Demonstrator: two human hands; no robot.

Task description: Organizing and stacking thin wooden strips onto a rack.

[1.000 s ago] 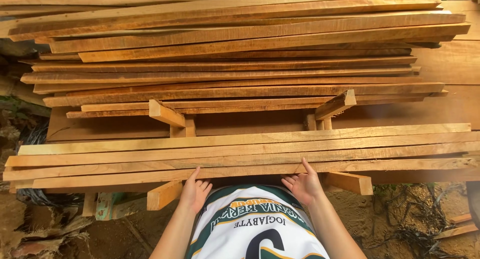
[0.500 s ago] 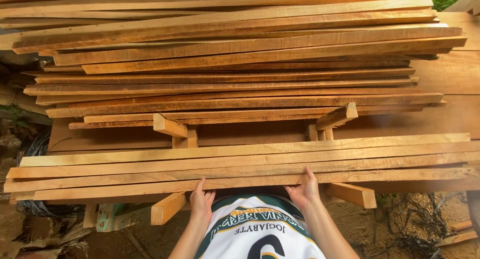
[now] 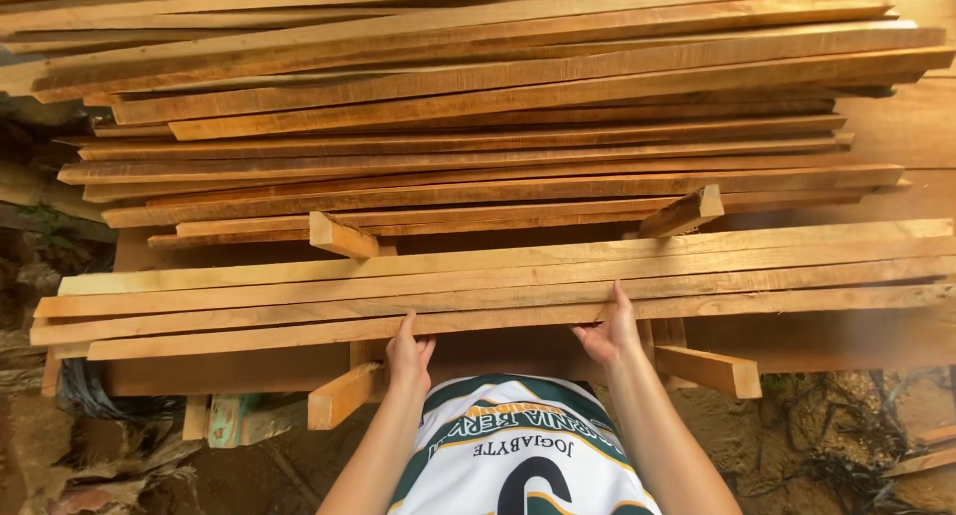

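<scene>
Outdoors over dirt ground, stacked planks (image 3: pixel 478 97) are filling the view; the left hand (image 3: pixel 408 354) and right hand (image 3: pixel 609 328), now closer together, are pressing extended fingers against the nearest plank (image 3: pixel 498 318), nudging it inward.

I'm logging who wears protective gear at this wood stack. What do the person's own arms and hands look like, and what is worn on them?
Both arms are bare from the elbows down, with no sleeves in view. The left hand and right hand wear no gloves, and no rings, watch or bands show. The only clothing in view is a white sports jersey with green, yellow and black trim.
</scene>
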